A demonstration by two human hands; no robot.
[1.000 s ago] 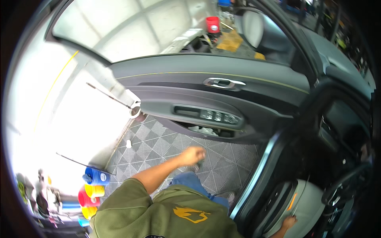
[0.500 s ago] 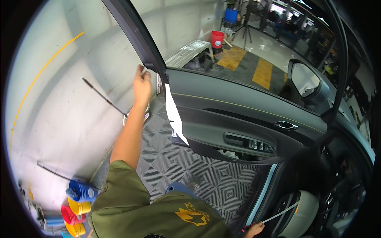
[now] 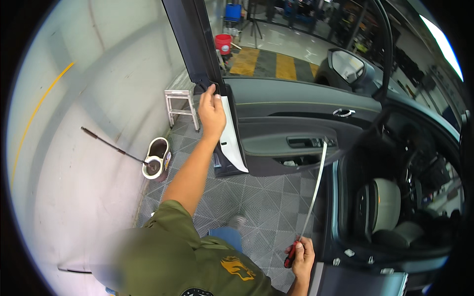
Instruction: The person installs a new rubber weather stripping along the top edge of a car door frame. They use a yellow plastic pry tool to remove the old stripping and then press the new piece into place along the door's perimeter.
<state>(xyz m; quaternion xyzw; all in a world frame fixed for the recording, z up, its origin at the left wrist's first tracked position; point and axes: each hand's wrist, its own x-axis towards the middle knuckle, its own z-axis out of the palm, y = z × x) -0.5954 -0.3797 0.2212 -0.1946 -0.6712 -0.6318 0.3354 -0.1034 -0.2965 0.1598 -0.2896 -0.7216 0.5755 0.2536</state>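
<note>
My left hand (image 3: pixel 212 116) is raised at the rear edge of the opened car door (image 3: pixel 296 101), below the dark window frame (image 3: pixel 187 44). Its fingers are stretched upward, with the fingertips at the frame's lower corner, apparently touching it. Beside the wrist runs the white strip of the door's edge (image 3: pixel 229 140). Closed round the red and black handle of a long screwdriver (image 3: pixel 316 192), my right hand (image 3: pixel 302 259) is low in front of me. The thin metal shaft points up toward the window switches (image 3: pixel 316 142) on the door panel. Whether its tip touches them I cannot tell.
A mop bucket (image 3: pixel 158 158) with a long-handled mop stands by the pale wall at left. Behind the door are a metal step bench (image 3: pixel 180 93) and a red bucket (image 3: pixel 223 44). The car seat (image 3: pixel 386 204) and side mirror (image 3: pixel 347 66) lie to the right.
My right hand has lifted the screwdriver, and its shaft has swung from pointing at the seat to pointing toward the door panel. My left hand has come closer against the door edge. The view has shifted.
</note>
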